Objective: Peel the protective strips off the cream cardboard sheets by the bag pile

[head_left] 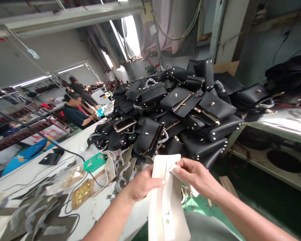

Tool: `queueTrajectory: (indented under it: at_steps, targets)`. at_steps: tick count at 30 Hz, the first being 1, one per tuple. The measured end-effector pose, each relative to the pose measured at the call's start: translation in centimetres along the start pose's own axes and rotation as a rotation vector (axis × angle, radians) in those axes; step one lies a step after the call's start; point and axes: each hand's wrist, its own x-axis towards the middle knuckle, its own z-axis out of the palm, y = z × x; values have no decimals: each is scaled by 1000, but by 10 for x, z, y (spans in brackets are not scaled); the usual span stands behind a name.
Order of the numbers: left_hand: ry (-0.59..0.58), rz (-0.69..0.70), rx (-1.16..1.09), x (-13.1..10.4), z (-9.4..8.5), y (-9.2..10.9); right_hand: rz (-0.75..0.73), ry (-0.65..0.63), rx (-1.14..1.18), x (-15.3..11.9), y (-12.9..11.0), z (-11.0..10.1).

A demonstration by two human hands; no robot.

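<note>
Clamping a cream bag panel (176, 204) at bottom center with our left hand (143, 184), we've got our right hand (194, 174) pinching a pale strip (175, 169) by its upper end, plus tons of black handbags (150, 134) piled up mid-frame.

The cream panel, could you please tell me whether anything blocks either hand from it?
Nothing visible does: the left hand grips the cream panel at its left edge, and the right hand is at its upper right, pinching a pale tab.

No text is legible; the red marks (41, 134) on a white panel (25, 142) are unreadable.
</note>
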Motion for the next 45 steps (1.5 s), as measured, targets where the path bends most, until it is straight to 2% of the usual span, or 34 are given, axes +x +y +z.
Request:
queueTrajectory:
  at_steps: [3,8,15,20,30,35,38,40,41,45]
  targets:
    - [10,24,54,0,4,3,-11,3,-10,-2,-3,1]
    - [96,61,85,1,7,1,-1,-24,21,-4,-5,6]
    - [155,235,315,-7,16,6,-31,83,-236,6,-12,20]
    - [236,225,326,-9,22,10,-27,107,-286,8,-10,27]
    - [483,262,307,2,29,-2,-206,176,-588,6,1,36]
    - [584,292,286,13,27,-12,-436,201,-727,5,11,43]
    - [723,235,86,27,13,-25,-596,113,-845,-4,14,54]
    - [752,219,-42,33,4,-32,-594,40,-783,-9,17,57]
    - [739,224,-80,34,1,-35,-559,43,-695,-10,18,56]
    - [697,202,-175,30,-1,-40,-340,245,-324,-7,26,39]
